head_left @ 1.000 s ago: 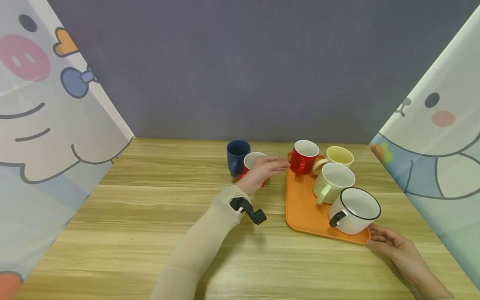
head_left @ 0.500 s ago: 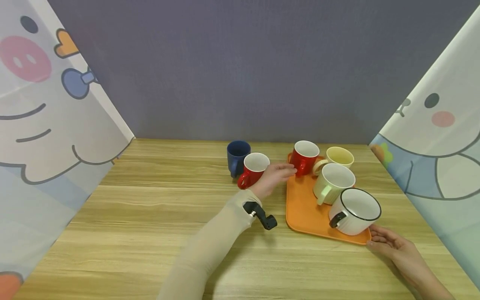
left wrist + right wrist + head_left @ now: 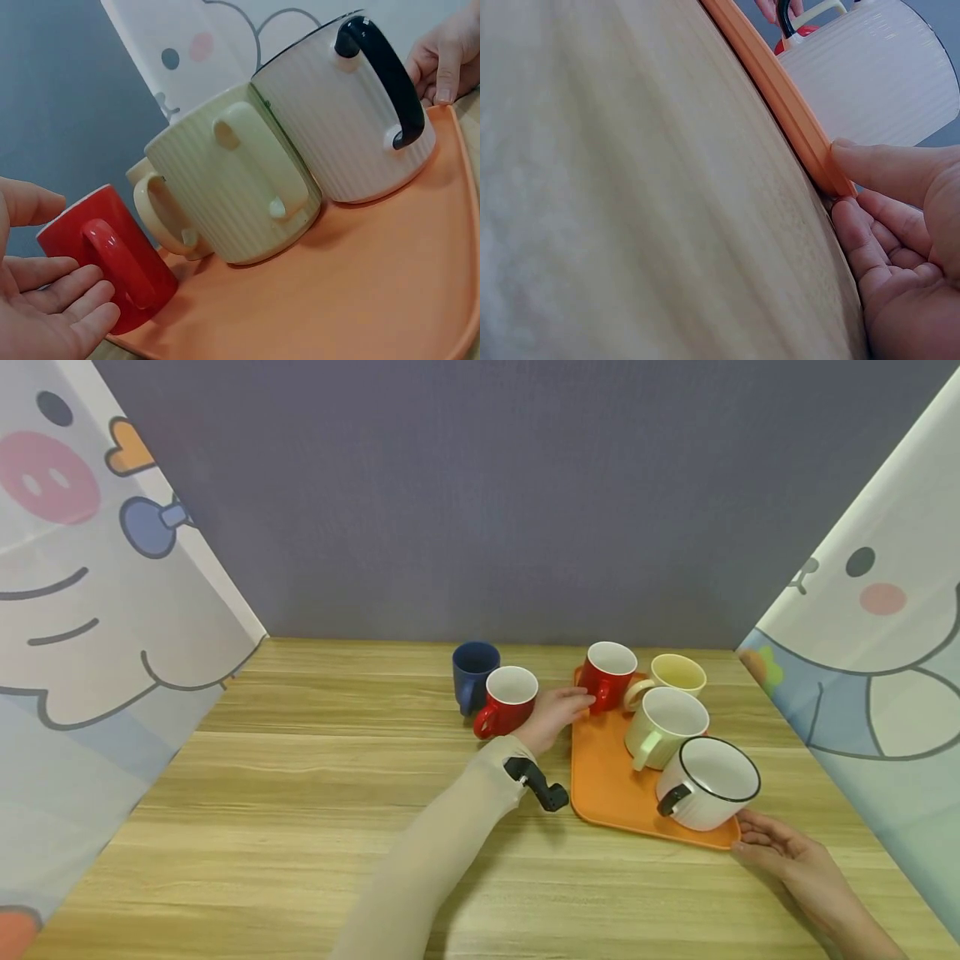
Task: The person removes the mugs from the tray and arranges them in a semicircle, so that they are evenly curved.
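Apparently to steady it, right hand (image 3: 797,864) pinches orange tray (image 3: 603,777) by its corner, lower right of frame | left hand (image 3: 553,717), right of centre: fingers nearly straight, thumb apart | red mug (image 3: 597,683) upright at tray's upper-left end, contact unclear; likely needs no grip

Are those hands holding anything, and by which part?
The right hand pinches the orange tray by its near right corner. The left hand, by the tray's red mug, apparently holds nothing.

A grey wall (image 3: 465,510) behind a wood-grain table (image 3: 262,793); left, a cropped cartoon animal (image 3: 142,610), perhaps a pig.
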`<state>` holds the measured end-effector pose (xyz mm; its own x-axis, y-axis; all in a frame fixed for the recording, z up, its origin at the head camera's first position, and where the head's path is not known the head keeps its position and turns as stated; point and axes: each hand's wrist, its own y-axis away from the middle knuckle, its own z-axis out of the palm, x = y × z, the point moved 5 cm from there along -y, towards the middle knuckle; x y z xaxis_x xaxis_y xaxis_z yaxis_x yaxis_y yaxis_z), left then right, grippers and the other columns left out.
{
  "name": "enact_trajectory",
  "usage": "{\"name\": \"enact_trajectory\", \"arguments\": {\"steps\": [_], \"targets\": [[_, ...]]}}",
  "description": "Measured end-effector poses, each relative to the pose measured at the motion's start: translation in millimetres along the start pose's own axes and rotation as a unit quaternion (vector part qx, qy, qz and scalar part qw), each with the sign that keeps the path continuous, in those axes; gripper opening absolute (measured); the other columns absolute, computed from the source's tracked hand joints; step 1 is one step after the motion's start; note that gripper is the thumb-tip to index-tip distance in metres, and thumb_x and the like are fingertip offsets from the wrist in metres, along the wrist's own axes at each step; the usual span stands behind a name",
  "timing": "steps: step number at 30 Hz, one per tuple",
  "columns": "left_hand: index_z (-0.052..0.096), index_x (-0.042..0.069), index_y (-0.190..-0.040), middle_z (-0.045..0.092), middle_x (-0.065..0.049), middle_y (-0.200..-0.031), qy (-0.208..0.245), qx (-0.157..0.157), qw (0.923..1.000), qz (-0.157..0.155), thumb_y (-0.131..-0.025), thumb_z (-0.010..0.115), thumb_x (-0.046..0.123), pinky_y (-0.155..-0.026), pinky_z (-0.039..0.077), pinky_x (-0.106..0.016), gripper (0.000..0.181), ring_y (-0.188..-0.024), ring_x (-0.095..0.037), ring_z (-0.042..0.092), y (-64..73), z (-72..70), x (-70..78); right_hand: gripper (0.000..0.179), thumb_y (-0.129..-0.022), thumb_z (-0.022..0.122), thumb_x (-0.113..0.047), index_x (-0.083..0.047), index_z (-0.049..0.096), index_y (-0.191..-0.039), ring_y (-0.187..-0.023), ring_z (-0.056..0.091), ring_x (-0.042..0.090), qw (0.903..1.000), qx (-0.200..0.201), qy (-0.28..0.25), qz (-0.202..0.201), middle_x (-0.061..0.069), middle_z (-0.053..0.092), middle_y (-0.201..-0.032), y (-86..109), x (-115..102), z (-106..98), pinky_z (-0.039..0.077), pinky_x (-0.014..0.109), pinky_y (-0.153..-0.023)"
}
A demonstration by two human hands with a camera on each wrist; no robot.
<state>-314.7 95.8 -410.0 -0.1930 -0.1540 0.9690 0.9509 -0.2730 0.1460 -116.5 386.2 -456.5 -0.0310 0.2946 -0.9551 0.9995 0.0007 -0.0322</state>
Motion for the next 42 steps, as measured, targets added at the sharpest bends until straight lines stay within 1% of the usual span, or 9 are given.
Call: {"name": "enact_trajectory", "arguments": {"steps": [3, 9, 15, 18, 24, 28, 33, 38, 42], "targets": [[0.062, -0.008, -0.127, 0.066, -0.016, -0.124, -0.007, 0.004, 1.0000, -0.003, -0.092, 0.068, 0.012, -0.101, 0.049, -0.034, 0.040, -0.114, -0.030, 0.064, -2.2, 1.9, -0.5, 0.055, -0.093, 0.061, 0.010, -0.041, 0.062, -0.113, -0.092, 0.062, 0.000, 1.0000, 0.002, 0.002, 0.003, -0.013, 0.067, -0.103, -0.3, 0.3, -0.3, 0.050, 0.013, -0.076], [0.059, -0.010, -0.130, 0.064, -0.018, -0.128, 0.003, -0.015, 0.9998, -0.009, -0.096, 0.062, 0.011, -0.104, 0.046, -0.034, 0.040, -0.120, -0.030, 0.060, -8.8, 9.6, -3.9, 0.054, -0.093, 0.062, 0.008, -0.043, 0.061, -0.113, -0.092, 0.061, 0.000, 0.9997, 0.004, 0.020, 0.011, -0.014, 0.066, -0.103, -0.4, 0.4, -0.9, 0.050, 0.013, -0.076], [0.061, -0.009, -0.128, 0.065, -0.016, -0.128, 0.002, -0.018, 0.9997, -0.015, -0.097, 0.061, 0.013, -0.106, 0.045, -0.035, 0.038, -0.121, -0.028, 0.059, -14.2, 16.9, -5.9, 0.054, -0.093, 0.062, 0.007, -0.043, 0.062, -0.114, -0.092, 0.061, 0.000, 0.9999, 0.003, 0.015, 0.006, -0.013, 0.067, -0.104, -0.9, 0.2, -1.2, 0.050, 0.013, -0.076], [0.064, -0.007, -0.125, 0.067, -0.013, -0.124, -0.004, -0.012, 0.9997, -0.019, -0.096, 0.062, 0.015, -0.105, 0.045, -0.035, 0.036, -0.116, -0.027, 0.061, -14.9, 18.7, -5.7, 0.055, -0.093, 0.061, 0.009, -0.041, 0.063, -0.113, -0.092, 0.061, 0.001, 1.0000, 0.003, 0.005, 0.006, -0.012, 0.067, -0.103, -0.3, 1.5, -0.9, 0.050, 0.013, -0.076], [0.071, -0.003, -0.115, 0.070, -0.005, -0.107, -0.022, 0.008, 0.9995, -0.022, -0.095, 0.063, 0.018, -0.098, 0.049, -0.035, 0.030, -0.095, -0.019, 0.060, -14.9, 19.6, -3.9, 0.055, -0.093, 0.061, 0.009, -0.042, 0.062, -0.113, -0.092, 0.061, 0.000, 0.9999, 0.002, 0.011, 0.008, -0.014, 0.067, -0.103, -0.1, 1.6, -1.2, 0.050, 0.012, -0.076], [0.073, -0.003, -0.111, 0.072, -0.006, -0.099, -0.028, 0.007, 0.9993, -0.025, -0.095, 0.063, 0.017, -0.094, 0.050, -0.035, 0.028, -0.086, -0.015, 0.058, -15.8, 19.6, -4.3, 0.055, -0.093, 0.061, 0.009, -0.041, 0.063, -0.113, -0.092, 0.062, 0.000, 1.0000, 0.000, -0.002, 0.008, -0.013, 0.067, -0.104, -0.5, -0.2, -0.3, 0.050, 0.012, -0.076], [0.072, -0.004, -0.112, 0.074, -0.010, -0.101, -0.036, -0.002, 0.9990, -0.027, -0.097, 0.062, 0.016, -0.092, 0.049, -0.033, 0.027, -0.083, -0.013, 0.059, -16.8, 20.3, -4.5, 0.057, -0.092, 0.060, 0.012, -0.041, 0.064, -0.112, -0.092, 0.062, 0.000, 0.9999, 0.002, -0.013, 0.002, -0.013, 0.067, -0.103, -0.9, 0.0, 0.4, 0.050, 0.012, -0.076], [0.073, -0.004, -0.108, 0.074, -0.011, -0.097, -0.053, 0.006, 0.9984, -0.019, -0.097, 0.064, 0.015, -0.086, 0.050, -0.029, 0.024, -0.081, -0.011, 0.058, -18.0, 21.1, -5.0, 0.057, -0.092, 0.060, 0.012, -0.041, 0.064, -0.112, -0.092, 0.062, 0.000, 0.9999, 0.004, -0.010, 0.004, -0.013, 0.068, -0.103, -0.9, 0.0, 0.0, 0.050, 0.012, -0.076], [0.073, -0.005, -0.104, 0.074, -0.014, -0.094, -0.070, 0.013, 0.9974, -0.006, -0.096, 0.066, 0.013, -0.081, 0.053, -0.026, 0.021, -0.083, -0.012, 0.064, -18.2, 21.7, -6.2, 0.054, -0.093, 0.062, 0.009, -0.041, 0.063, -0.112, -0.092, 0.062, 0.000, 0.9999, 0.006, 0.005, 0.012, -0.014, 0.067, -0.103, -0.1, -0.1, -0.7, 0.050, 0.012, -0.076]]}}
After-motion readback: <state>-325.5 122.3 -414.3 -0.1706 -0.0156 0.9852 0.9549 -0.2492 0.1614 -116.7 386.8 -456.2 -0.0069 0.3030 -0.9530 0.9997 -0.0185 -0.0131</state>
